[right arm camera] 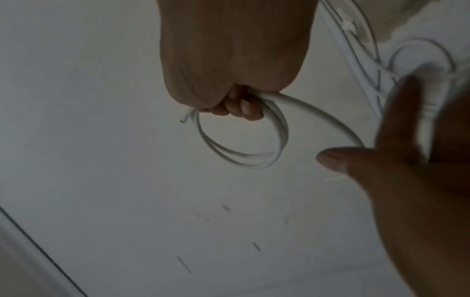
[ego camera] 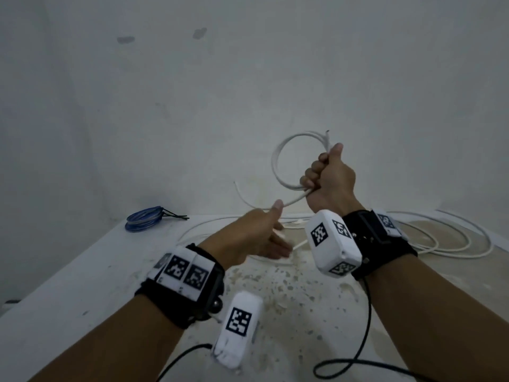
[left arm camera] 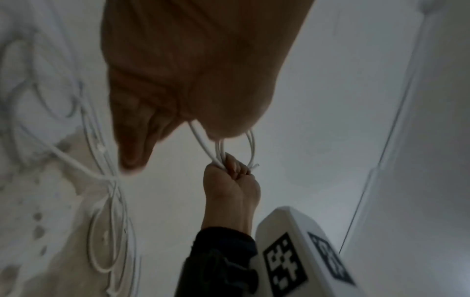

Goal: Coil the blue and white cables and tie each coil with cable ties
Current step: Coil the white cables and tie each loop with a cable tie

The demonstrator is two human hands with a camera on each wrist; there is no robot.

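Note:
My right hand [ego camera: 322, 172] is raised above the table and grips a small coil of white cable [ego camera: 278, 158] in its fist, with the cut end [ego camera: 327, 132] poking up by the thumb. In the right wrist view the coil [right arm camera: 241, 140] hangs below the curled fingers [right arm camera: 241, 108]. One strand runs from the fist down to my left hand [ego camera: 275, 232], which is open with straight fingers, the strand lying at the base of its thumb [right arm camera: 330, 158]. The blue cable [ego camera: 144, 221] lies coiled at the table's back left, bound with black cable ties [ego camera: 176, 216].
The loose length of white cable [ego camera: 454, 238] sprawls in wide loops over the right and back of the white, flaking table [ego camera: 82, 271]. A pale wall [ego camera: 192, 106] stands right behind it. Black wrist-camera leads [ego camera: 363, 340] trail over the table's front.

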